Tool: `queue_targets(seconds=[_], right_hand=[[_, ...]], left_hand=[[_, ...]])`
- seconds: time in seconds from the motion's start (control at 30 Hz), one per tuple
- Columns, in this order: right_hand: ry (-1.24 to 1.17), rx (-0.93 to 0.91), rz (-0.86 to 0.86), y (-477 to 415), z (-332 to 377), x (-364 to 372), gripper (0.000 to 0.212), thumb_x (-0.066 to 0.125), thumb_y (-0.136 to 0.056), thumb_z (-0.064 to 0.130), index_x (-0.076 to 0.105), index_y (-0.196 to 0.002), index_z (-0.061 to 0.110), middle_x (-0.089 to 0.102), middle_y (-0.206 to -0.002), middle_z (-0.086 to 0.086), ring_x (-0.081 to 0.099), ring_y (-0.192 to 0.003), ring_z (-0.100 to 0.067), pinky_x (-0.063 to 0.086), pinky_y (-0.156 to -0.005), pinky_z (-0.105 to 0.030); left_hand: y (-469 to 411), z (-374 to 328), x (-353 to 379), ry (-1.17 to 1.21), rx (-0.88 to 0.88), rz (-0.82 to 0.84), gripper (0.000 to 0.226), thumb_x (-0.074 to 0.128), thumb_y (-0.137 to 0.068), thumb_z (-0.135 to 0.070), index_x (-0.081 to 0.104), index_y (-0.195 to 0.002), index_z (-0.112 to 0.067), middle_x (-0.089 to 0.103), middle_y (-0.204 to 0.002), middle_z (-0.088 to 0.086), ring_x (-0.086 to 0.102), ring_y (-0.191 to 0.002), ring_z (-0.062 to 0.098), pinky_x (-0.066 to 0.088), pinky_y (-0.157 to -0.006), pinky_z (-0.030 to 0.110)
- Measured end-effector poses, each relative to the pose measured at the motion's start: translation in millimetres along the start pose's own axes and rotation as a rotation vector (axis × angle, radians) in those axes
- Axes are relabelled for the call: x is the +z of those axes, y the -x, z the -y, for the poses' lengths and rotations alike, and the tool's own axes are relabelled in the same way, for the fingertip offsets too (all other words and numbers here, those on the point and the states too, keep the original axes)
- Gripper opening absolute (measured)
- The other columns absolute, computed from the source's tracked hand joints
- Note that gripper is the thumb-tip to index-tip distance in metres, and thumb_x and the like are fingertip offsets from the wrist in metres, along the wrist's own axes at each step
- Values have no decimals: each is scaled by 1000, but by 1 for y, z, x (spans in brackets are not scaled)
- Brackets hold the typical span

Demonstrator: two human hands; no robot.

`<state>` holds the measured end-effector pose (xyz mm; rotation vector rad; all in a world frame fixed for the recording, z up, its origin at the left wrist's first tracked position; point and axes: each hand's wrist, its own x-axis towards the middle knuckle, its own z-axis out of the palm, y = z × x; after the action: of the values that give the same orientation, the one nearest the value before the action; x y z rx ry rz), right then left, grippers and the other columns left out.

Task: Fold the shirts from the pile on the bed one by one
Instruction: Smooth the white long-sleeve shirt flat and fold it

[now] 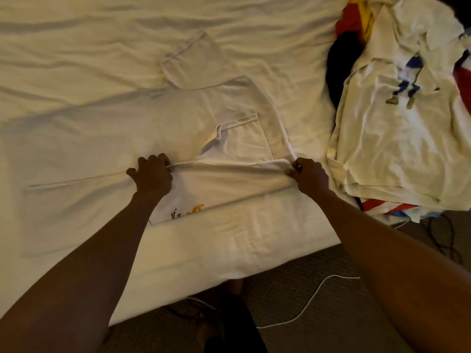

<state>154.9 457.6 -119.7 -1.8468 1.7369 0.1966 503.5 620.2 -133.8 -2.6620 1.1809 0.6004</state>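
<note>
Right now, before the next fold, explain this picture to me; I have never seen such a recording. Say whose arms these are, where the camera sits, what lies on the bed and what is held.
No machine here: a person works with bare hands. The one camera sits on their head and looks down, so both arms are their own. A white shirt lies spread on the bed, its near side lifted into a fold. The left hand and the right hand each pinch that folded edge. On the right lies the pile of shirts, mostly white, with red, blue and black cloth. A white cable crosses the floor below.
</note>
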Motion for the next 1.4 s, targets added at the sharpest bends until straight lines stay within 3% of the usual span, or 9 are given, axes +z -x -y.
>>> queue_targets(seconds=[0.17,0.33,0.47,0.63,0.77,0.87,1.0,1.23,1.4], right_hand=[[0,-48,-81,11,16,-4,27,65,-80,24,59,-107,22,68,-105,-2,62,-97,-29,42,-76,-33],[32,-145,-182,-1,39,-5,31,58,-89,44,62,-108,19,72,-102,1,63,-100,-27,46,-86,-39],[155,-338,-190,-27,50,7,38,53,-95,48,62,-113,17,67,-113,-5,56,-106,-30,40,-87,-41],[81,-204,-71,-54,79,21,48,66,-88,48,55,-122,14,67,-115,-7,56,-112,-31,42,-94,-42],[-262,-51,-49,-69,91,22,28,75,-83,35,67,-104,18,69,-108,-7,63,-103,-27,48,-87,-34],[-420,-138,-125,-77,102,14,21,74,-85,31,71,-101,17,70,-100,0,63,-94,-21,45,-78,-27],[-443,-249,-155,-82,113,13,18,74,-85,27,69,-100,19,66,-96,6,59,-84,-15,51,-82,-36],[-249,-502,-373,-36,122,42,41,65,-84,5,53,-123,14,49,-124,-9,56,-107,-28,51,-86,-44],[-114,-702,-295,31,158,93,31,61,-87,9,58,-117,14,51,-124,-7,55,-103,-27,46,-78,-40]], left_hand=[[8,-22,-14,136,78,-42,53,66,-80,-19,50,-131,-20,47,-134,13,37,-129,37,30,-106,58],[-15,-82,-32,540,202,4,76,70,-85,-41,36,-149,-18,48,-144,13,43,-133,35,38,-107,48],[-41,-130,-35,475,210,92,87,70,-86,-52,28,-152,-12,44,-146,17,42,-134,36,39,-107,49],[-66,-150,-24,394,162,66,51,71,-87,-45,57,-126,-13,58,-130,11,53,-123,33,47,-98,47],[-70,-146,-26,523,146,-44,21,63,-94,-26,68,-109,-13,66,-115,13,60,-110,35,45,-81,36],[-69,-136,-29,542,146,-172,20,56,-97,-22,62,-112,-10,58,-117,18,56,-110,38,45,-82,43],[-69,-122,-26,557,124,-195,26,58,-97,-29,58,-121,-17,52,-124,13,49,-118,34,45,-86,46],[-27,-49,-9,622,168,-426,33,56,-96,-25,56,-129,-21,51,-129,9,49,-116,32,42,-89,45],[25,71,16,547,-93,-576,30,52,-96,-16,58,-125,-20,52,-126,10,50,-115,33,41,-89,45]])
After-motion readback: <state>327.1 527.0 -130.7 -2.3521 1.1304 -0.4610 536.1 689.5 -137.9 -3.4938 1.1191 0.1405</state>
